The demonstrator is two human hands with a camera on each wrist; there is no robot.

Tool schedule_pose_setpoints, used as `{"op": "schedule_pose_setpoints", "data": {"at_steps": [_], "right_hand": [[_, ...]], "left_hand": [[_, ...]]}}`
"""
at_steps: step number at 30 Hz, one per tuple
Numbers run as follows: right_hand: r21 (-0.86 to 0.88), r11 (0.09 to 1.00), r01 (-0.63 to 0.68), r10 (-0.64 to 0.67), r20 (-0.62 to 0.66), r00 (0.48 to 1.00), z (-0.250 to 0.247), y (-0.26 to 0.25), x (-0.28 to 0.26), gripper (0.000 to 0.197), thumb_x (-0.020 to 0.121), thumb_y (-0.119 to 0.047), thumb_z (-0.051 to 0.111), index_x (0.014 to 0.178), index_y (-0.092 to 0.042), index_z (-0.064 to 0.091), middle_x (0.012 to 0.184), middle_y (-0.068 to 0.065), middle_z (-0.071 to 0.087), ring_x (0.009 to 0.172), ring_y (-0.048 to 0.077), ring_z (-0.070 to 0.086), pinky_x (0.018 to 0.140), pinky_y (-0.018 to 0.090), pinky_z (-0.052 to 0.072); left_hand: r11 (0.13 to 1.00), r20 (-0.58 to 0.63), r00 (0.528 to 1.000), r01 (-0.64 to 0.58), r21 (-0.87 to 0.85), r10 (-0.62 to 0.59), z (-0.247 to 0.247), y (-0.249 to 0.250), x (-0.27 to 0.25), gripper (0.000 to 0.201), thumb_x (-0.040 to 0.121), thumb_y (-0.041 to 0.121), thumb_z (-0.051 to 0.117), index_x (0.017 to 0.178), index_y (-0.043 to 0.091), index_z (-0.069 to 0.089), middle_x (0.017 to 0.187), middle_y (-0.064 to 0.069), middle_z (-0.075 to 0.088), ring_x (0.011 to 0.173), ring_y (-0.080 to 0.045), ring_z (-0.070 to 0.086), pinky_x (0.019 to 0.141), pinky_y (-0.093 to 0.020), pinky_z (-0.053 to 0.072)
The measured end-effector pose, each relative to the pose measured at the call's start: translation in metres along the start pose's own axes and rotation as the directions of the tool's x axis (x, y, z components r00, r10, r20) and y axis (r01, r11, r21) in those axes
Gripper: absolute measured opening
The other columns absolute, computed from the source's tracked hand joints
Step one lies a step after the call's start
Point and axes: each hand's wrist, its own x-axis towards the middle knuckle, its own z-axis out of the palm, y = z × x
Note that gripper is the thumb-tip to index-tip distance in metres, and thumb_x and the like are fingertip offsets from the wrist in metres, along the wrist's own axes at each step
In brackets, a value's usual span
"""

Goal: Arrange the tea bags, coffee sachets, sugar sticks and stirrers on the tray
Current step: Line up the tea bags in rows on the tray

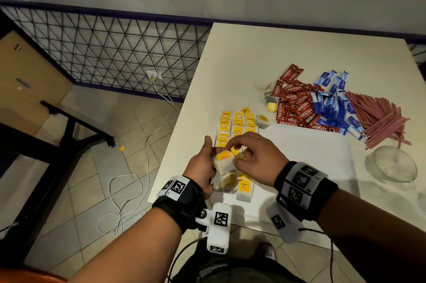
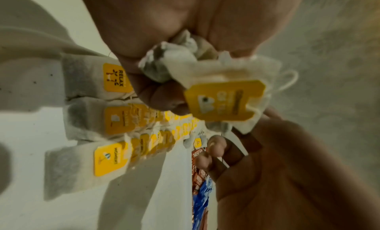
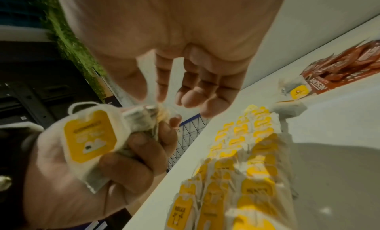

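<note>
My left hand grips a crumpled bunch of tea bags with yellow tags, held just above the near left edge of the table. My right hand reaches into that bunch from the right, and its thumb and forefinger pinch one bag at the top. Below the hands, several tea bags lie in neat rows by the left side of the white tray. Red coffee sachets, blue sugar sticks and red stirrers lie in loose heaps beyond the tray.
A clear glass bowl stands to the right of the tray. Two stray tea bags lie by the coffee heap. Left of the table are a floor cable, a black table leg and a wire grid panel.
</note>
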Motion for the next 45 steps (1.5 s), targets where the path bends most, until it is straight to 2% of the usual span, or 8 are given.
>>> {"op": "schedule_pose_setpoints", "data": {"at_steps": [5, 12, 21, 26, 36, 39, 43, 45], "right_hand": [[-0.012, 0.988, 0.156, -0.155, 0.062, 0.986, 0.001, 0.01, -0.001, 0.026, 0.074, -0.018, 0.076, 0.099, -0.023, 0.073, 0.095, -0.009, 0.053, 0.083, -0.011, 0.05, 0.073, 0.004, 0.034], [0.258, 0.96, -0.107, 0.117, -0.025, 0.993, -0.004, 0.007, 0.008, 0.013, 0.092, -0.025, 0.06, 0.084, -0.036, 0.061, 0.08, -0.004, 0.061, 0.066, 0.021, 0.057, 0.067, 0.036, 0.048], [0.726, 0.638, -0.255, 0.319, 0.051, 0.946, -0.017, 0.0, 0.017, 0.01, 0.098, -0.007, 0.048, 0.09, -0.008, 0.053, 0.079, 0.01, 0.06, 0.051, 0.015, 0.061, 0.052, 0.023, 0.05], [0.709, 0.651, -0.27, 0.315, 0.071, 0.946, -0.014, 0.001, 0.019, 0.011, 0.098, -0.008, 0.047, 0.089, -0.009, 0.054, 0.077, 0.009, 0.061, 0.056, 0.015, 0.06, 0.055, 0.024, 0.052], [0.784, 0.535, -0.315, 0.327, 0.151, 0.933, -0.019, -0.003, 0.016, 0.023, 0.101, -0.02, 0.04, 0.102, -0.011, 0.061, 0.093, 0.008, 0.066, 0.067, 0.017, 0.058, 0.059, 0.031, 0.05], [0.759, 0.541, -0.362, 0.279, 0.245, 0.929, -0.022, -0.004, 0.013, 0.019, 0.099, -0.013, 0.043, 0.1, -0.015, 0.062, 0.078, 0.001, 0.065, 0.063, 0.011, 0.057, 0.058, 0.026, 0.048], [0.707, 0.61, -0.358, 0.176, 0.32, 0.931, -0.02, -0.003, 0.011, 0.015, 0.091, -0.003, 0.057, 0.102, -0.012, 0.063, 0.08, 0.003, 0.064, 0.067, 0.01, 0.061, 0.061, 0.02, 0.05], [0.688, 0.653, -0.318, 0.165, 0.28, 0.946, -0.019, -0.001, 0.011, 0.019, 0.087, -0.004, 0.063, 0.104, -0.012, 0.063, 0.091, 0.009, 0.066, 0.079, 0.014, 0.063, 0.072, 0.023, 0.051]], "left_hand": [[0.992, 0.054, 0.996, 0.077, -0.099, -0.072, 0.0, 0.006, 0.0, 0.053, 0.095, 0.059, 0.038, 0.094, 0.011, 0.06, 0.07, -0.012, 0.064, 0.055, -0.025, 0.062, 0.052, -0.029, 0.051], [0.992, 0.119, 0.987, 0.111, -0.051, -0.105, 0.001, 0.001, 0.0, 0.061, 0.093, 0.063, 0.04, 0.103, 0.011, 0.069, 0.087, -0.019, 0.065, 0.063, -0.028, 0.062, 0.065, -0.036, 0.05], [0.92, 0.086, 0.932, -0.361, 0.153, 0.351, 0.0, 0.003, -0.002, 0.035, 0.062, 0.047, 0.077, 0.087, 0.024, 0.07, 0.071, -0.007, 0.065, 0.06, -0.025, 0.048, 0.054, -0.026, 0.037], [0.863, 0.001, 0.904, -0.409, 0.296, 0.428, 0.011, 0.013, -0.008, 0.013, 0.085, 0.016, 0.072, 0.081, 0.025, 0.064, 0.051, -0.002, 0.055, 0.034, -0.015, 0.04, 0.04, -0.018, 0.031], [0.11, 0.458, 0.536, -0.725, 0.68, 0.709, 0.001, 0.04, -0.02, 0.015, 0.085, 0.021, 0.07, 0.099, 0.024, 0.077, 0.081, 0.024, 0.055, 0.082, -0.009, 0.06, 0.084, -0.018, 0.046], [-0.052, 0.585, 0.464, -0.753, 0.656, 0.665, -0.007, 0.048, -0.019, 0.025, 0.084, 0.041, 0.06, 0.107, 0.038, 0.066, 0.082, 0.004, 0.059, 0.074, -0.016, 0.061, 0.071, -0.022, 0.047], [-0.156, 0.638, 0.457, -0.725, 0.671, 0.619, -0.016, 0.054, -0.016, 0.022, 0.083, 0.034, 0.065, 0.103, 0.033, 0.073, 0.083, 0.002, 0.058, 0.073, -0.008, 0.055, 0.066, -0.006, 0.036], [-0.044, 0.533, 0.526, -0.683, 0.729, 0.663, -0.022, 0.055, -0.019, 0.021, 0.085, 0.028, 0.069, 0.105, 0.03, 0.074, 0.086, 0.003, 0.062, 0.077, -0.006, 0.057, 0.071, -0.002, 0.037]]}}
